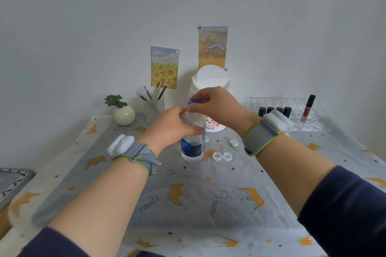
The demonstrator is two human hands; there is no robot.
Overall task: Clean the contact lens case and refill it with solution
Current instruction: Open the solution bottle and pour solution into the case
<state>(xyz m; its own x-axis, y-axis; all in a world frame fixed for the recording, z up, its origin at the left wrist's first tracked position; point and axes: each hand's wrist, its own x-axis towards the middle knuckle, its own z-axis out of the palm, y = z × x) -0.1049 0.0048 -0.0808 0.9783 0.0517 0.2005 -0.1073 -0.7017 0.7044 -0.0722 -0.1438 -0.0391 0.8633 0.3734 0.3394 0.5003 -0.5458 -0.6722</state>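
On the grey crown-printed tablecloth (188,204) stands the clear plastic solution bottle (193,148) with a dark blue label; the left hand (169,127) curls round its shoulder, the right hand (215,104) pinches its small blue cap (191,102). Uncapping seems in hand: keep the bottle upright, turn only the cap; the clear twin-well lens case (222,156) lies open just beside its base, mint-green lids (234,142) beyond.

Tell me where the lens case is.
In the head view, the lens case lies just right of the bottle, in front of a green cap.
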